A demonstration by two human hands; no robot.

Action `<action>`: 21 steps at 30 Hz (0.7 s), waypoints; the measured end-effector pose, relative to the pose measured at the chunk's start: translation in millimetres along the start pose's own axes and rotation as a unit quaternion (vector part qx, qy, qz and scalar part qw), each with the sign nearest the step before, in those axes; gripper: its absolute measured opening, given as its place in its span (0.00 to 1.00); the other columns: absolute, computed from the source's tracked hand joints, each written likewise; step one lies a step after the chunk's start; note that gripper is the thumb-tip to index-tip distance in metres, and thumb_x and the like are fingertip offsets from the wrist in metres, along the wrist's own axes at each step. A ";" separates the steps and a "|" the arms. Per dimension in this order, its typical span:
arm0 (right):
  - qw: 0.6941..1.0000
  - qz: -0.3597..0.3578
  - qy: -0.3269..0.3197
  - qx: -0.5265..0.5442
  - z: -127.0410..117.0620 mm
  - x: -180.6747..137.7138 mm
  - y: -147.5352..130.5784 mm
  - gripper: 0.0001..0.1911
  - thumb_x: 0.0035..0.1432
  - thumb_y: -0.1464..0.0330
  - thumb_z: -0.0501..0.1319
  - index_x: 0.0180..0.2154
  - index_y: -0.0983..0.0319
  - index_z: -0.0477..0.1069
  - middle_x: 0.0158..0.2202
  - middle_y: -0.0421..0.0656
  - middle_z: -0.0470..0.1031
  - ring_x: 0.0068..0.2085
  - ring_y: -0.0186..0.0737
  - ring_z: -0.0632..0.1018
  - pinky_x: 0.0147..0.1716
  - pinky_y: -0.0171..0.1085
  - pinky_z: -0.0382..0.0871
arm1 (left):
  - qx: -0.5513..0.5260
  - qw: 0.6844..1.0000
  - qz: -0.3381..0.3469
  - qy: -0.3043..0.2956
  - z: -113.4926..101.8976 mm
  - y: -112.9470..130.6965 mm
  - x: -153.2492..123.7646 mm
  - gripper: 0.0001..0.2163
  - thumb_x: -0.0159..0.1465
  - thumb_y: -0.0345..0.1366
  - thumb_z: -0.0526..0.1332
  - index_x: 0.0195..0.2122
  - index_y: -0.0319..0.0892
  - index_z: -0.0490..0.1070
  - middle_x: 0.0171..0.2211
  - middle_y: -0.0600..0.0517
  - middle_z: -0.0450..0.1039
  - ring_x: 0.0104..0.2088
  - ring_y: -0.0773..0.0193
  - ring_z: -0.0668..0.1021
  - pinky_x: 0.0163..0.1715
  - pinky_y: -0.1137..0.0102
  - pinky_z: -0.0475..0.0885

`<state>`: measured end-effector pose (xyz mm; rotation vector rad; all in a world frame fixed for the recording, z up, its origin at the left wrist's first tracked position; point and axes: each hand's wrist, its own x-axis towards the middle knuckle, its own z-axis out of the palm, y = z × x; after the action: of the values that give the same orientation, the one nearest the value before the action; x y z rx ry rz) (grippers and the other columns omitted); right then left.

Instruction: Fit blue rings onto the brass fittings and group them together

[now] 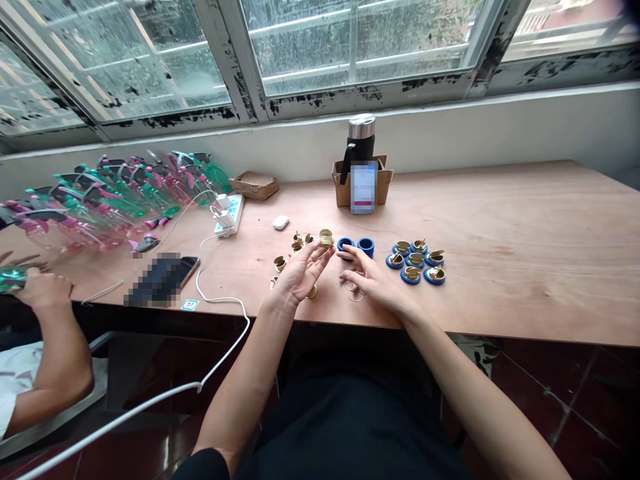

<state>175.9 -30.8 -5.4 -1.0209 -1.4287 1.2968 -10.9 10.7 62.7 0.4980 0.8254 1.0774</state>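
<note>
My left hand [303, 275] holds a gold-coloured metal fitting with a round flip lid [325, 238] between thumb and fingertips, a little above the table. My right hand [367, 275] is palm down with its fingers apart and nothing visible in them. Its fingertips are near two dark blue rings [366, 247], and partly cover the left one; whether they touch it I cannot tell. Thin wire-like rings [354, 291] lie under my right hand. Several more gold fittings [280, 263] lie left of my left hand, and another sits partly hidden below it.
To the right are several gold fittings set in blue rings [413, 260]. Behind stand a cardboard box [343, 193] with a black flask [362, 143] and a phone. Leftward are a white case [281, 223], power strip [230, 217], cable, phone [163, 279], spray bottles [120, 193] and a co-worker's hand [47, 290].
</note>
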 end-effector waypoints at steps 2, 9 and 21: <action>1.000 -0.002 0.001 -0.004 -0.3 -0.7 -1.2 0.35 0.66 0.65 0.64 0.71 0.53 0.60 0.74 0.55 0.64 0.44 0.42 0.83 0.26 0.34 0.79 | 0.003 1.000 0.004 0.004 0.1 -0.4 0.2 0.08 0.68 0.29 0.69 0.47 0.33 0.80 0.46 0.41 0.84 0.48 0.63 0.85 0.56 0.72 0.81; 0.999 -0.025 0.028 -0.001 -0.1 0.0 -4.9 0.28 0.67 0.65 0.64 0.66 0.56 0.64 0.69 0.55 0.70 0.47 0.43 0.84 0.31 0.35 0.80 | -0.004 1.000 0.006 0.008 -0.6 -1.1 1.7 0.04 0.70 0.29 0.68 0.42 0.34 0.80 0.46 0.43 0.84 0.46 0.65 0.84 0.58 0.69 0.80; 0.972 -0.120 0.194 0.055 -4.0 1.3 -17.9 0.16 0.59 0.55 0.75 0.39 0.60 0.77 0.30 0.41 0.81 0.25 0.37 0.79 0.24 0.37 0.71 | 0.063 0.997 0.019 -0.051 -1.4 -11.3 -2.7 0.15 0.64 0.28 0.73 0.52 0.38 0.80 0.48 0.45 0.84 0.46 0.63 0.85 0.62 0.62 0.77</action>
<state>179.5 -30.4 12.6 -0.9351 -1.1277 0.9290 -6.2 3.5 54.6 0.6716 0.7996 1.0311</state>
